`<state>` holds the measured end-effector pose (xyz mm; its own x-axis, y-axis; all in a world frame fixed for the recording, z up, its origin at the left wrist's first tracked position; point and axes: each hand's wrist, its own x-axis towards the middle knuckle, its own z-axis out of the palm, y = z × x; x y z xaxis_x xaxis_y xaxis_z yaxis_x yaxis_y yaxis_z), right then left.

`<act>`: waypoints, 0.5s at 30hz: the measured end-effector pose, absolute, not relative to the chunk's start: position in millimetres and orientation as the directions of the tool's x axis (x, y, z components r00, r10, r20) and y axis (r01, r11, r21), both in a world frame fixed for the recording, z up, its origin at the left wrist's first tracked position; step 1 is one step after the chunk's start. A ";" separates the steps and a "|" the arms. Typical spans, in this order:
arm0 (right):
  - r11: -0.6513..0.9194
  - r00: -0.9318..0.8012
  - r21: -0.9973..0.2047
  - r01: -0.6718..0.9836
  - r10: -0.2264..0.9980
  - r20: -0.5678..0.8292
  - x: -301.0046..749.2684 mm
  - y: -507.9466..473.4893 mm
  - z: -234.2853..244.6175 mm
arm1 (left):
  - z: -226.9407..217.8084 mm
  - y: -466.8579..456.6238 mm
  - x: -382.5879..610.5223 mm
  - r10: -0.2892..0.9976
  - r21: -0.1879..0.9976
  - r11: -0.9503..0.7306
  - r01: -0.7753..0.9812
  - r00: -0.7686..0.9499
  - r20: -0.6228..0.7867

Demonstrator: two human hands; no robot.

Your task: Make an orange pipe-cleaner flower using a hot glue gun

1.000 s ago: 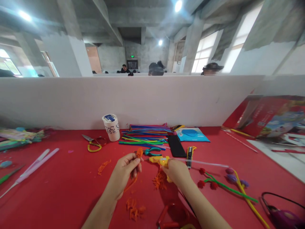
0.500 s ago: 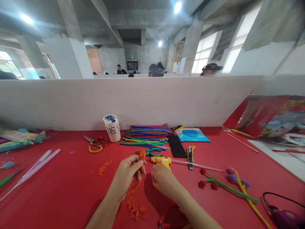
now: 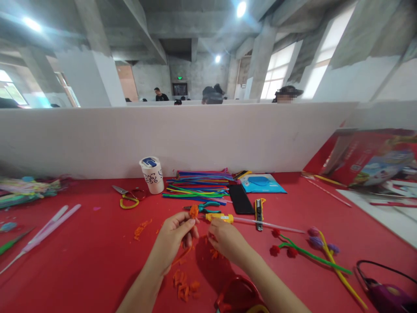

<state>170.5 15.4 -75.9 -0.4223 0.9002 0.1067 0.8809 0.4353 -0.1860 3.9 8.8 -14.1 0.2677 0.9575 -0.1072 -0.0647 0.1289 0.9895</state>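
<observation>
Since I'm standing close enough to see the whole table (image 3: 94,256), I'll start at the near edge: a red handle (image 3: 241,278) pokes in beside the right forearm, and a scatter of orange scraps (image 3: 184,286) lies between the two arms. Just past that are the hands. The left hand (image 3: 176,234) has a little orange tuft (image 3: 194,211) pinched upright between thumb and fingers — pretty delicate hold — with a thin orange strand (image 3: 180,257) trailing below. The right hand (image 3: 228,239) is low over the table, fingers curled by a few more orange bits (image 3: 214,253). Can't tell if it's got one, the fingertips are turned away from me.

Right behind those knuckles lies the yellow glue gun (image 3: 220,217), clear glue stick (image 3: 276,227) out the back, nozzle pointing towards the tuft. I'd say the step in hand is picking through fuzz while the tuft waits in the left. To my eye the next move calls for a light fingertip pinch on the right, a steady left, and keeping skin off that nozzle.

Further back: teal pliers (image 3: 211,204), a black phone (image 3: 241,200), then a heap of pipe cleaners (image 3: 195,188) with a cup (image 3: 152,176) at its left, all in front of the white divider (image 3: 208,134).
</observation>
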 end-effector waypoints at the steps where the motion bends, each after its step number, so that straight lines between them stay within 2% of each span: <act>1: 0.432 -0.422 -0.165 0.886 0.902 0.095 167.2 15.4 -78.9 | -13.9 8.8 3.8 0.957 0.989 0.130 -0.067 0.268 -0.108; 9: 0.461 -0.462 -0.033 0.887 0.886 -0.035 148.9 19.1 -104.9 | -15.0 9.6 3.4 0.953 0.989 0.138 -0.059 0.280 -0.116; 15: 0.523 -0.524 -0.038 0.852 0.849 -0.063 155.4 23.1 -110.3 | -16.0 10.0 3.8 0.949 0.988 0.139 -0.063 0.294 -0.115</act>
<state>155.4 23.1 -110.3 -0.5240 0.8494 -0.0633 0.8517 0.5225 -0.0384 3.8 10.0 -16.0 0.2943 0.9488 -0.1147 -0.0626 0.1389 0.9883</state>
